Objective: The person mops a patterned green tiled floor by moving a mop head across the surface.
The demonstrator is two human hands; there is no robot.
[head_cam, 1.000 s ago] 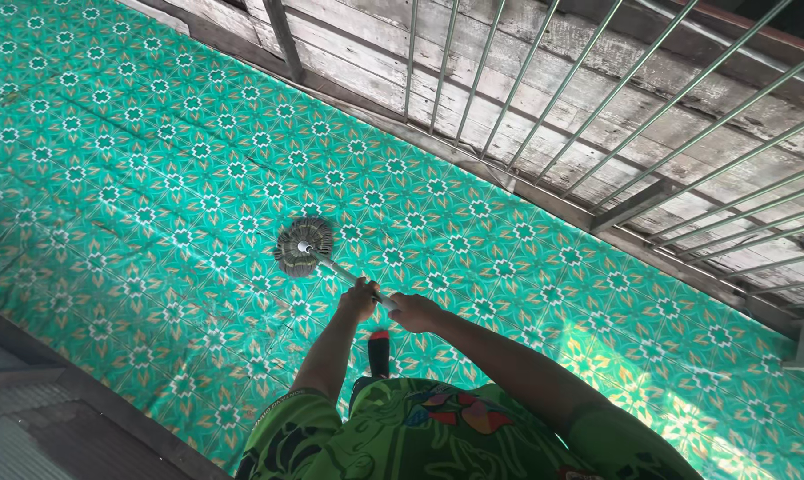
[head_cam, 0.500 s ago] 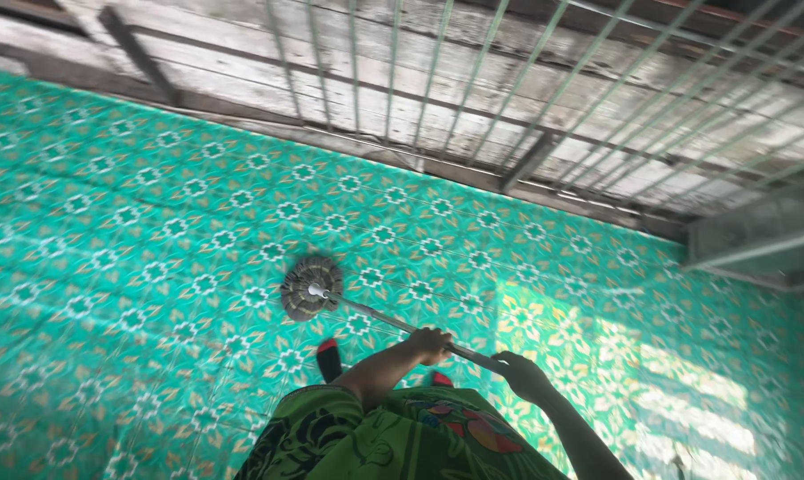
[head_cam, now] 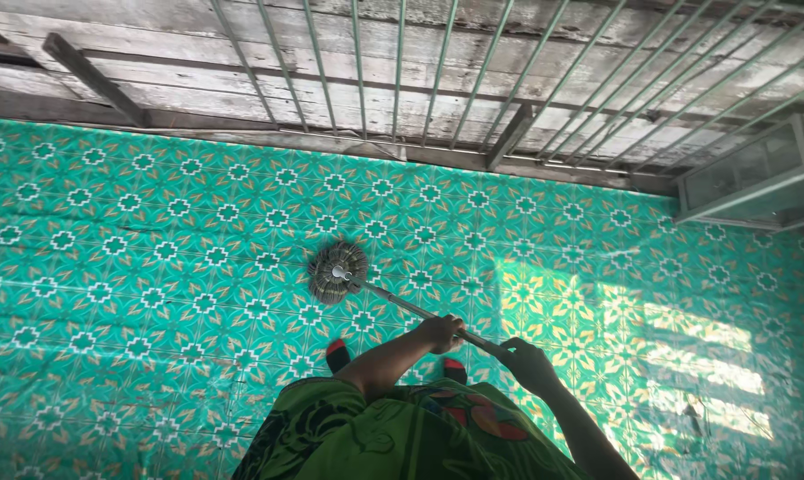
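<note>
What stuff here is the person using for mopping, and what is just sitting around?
In use:
- round mop head on the green patterned floor
- metal mop handle
- left hand and right hand, both gripping the handle

Just there:
- metal railing bars
- weathered wooden planks behind the bars
- small glass-fronted cabinet at the right

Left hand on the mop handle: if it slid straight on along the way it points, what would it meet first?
The left hand points along the mop handle, so it would probably meet the round mop head on the green patterned floor; the handle between looks free.
</note>
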